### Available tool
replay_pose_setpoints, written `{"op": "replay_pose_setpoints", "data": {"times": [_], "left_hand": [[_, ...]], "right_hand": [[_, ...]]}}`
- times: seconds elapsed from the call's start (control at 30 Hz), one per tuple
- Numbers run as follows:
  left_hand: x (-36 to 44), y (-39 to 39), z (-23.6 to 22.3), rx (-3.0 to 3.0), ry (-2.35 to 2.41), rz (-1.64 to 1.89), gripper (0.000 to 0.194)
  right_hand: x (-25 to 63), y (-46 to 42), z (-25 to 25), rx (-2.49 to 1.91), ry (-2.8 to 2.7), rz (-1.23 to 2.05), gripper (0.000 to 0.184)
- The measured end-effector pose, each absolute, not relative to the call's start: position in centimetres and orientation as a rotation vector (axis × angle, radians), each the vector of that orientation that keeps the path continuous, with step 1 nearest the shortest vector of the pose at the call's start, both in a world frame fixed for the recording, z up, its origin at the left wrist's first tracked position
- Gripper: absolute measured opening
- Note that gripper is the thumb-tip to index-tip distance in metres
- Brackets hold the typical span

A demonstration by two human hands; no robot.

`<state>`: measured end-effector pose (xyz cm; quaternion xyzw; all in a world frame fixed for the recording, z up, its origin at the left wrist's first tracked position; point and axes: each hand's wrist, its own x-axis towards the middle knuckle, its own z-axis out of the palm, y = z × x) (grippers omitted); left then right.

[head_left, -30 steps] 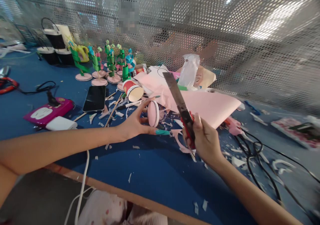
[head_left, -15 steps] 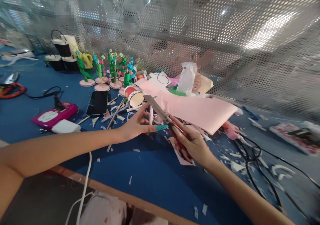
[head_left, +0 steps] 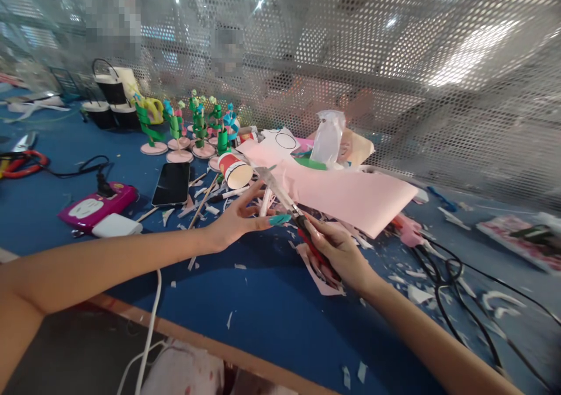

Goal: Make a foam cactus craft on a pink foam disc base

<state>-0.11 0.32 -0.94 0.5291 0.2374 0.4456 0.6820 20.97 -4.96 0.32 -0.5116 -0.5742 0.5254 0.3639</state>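
Observation:
In my right hand (head_left: 344, 252) is a pair of scissors (head_left: 283, 193) with red and black handles. My fingers wrap the handles, and the blades point up and left, looking closed together. My left hand (head_left: 241, 214) reaches in from the left, its fingers bent near the blades. At its thumb tip shows a small teal piece of paper (head_left: 279, 219), just left of the scissors' pivot. A narrow white strip (head_left: 265, 202) stands between the left fingers and thumb; whether it is gripped is hard to tell. A large pink sheet (head_left: 350, 193) lies just beyond both hands.
Paper scraps litter the blue table (head_left: 245, 325). A paper cup (head_left: 236, 171) lies tipped behind my left hand. Left are a phone (head_left: 172, 183), a magenta power strip (head_left: 99, 205) and orange-handled scissors (head_left: 24, 160). Green paper plants (head_left: 199, 129) stand behind; black cables (head_left: 442, 278) lie right.
The scissors' blades have tilted slightly and shifted a little right. The teal piece has turned slightly at my left thumb. Both hands stay nearly in place.

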Motion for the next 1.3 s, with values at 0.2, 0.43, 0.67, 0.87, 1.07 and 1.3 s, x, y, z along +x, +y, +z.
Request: {"op": "replay_pose_setpoints", "data": {"times": [0.2, 0.43, 0.67, 0.87, 1.07, 1.3], "left_hand": [[0.0, 0.0, -0.9, 1.242, 0.483, 0.914, 0.104], [0.0, 0.2, -1.1, 1.319, 0.534, 0.934, 0.097], [-0.2, 0.0, -0.2, 1.428, 0.728, 1.002, 0.093], [-0.4, 0.1, -0.5, 1.434, 0.674, 0.977, 0.092], [-0.4, 0.1, -0.2, 1.426, 0.649, 0.966, 0.081], [-0.3, -0.1, 0.1, 1.395, 0.620, 0.962, 0.077]], "right_hand": [[21.1, -4.7, 0.1, -1.272, -1.430, 1.382, 0.095], [21.1, -4.8, 0.2, -1.275, -1.405, 1.409, 0.100], [21.5, -4.7, 0.2, -1.294, -1.446, 1.315, 0.091], [22.0, -4.5, 0.2, -1.254, -1.473, 1.270, 0.086], [21.8, -4.6, -0.1, -1.254, -1.476, 1.335, 0.087], [21.8, -4.6, -0.2, -1.311, -1.424, 1.333, 0.092]]}}
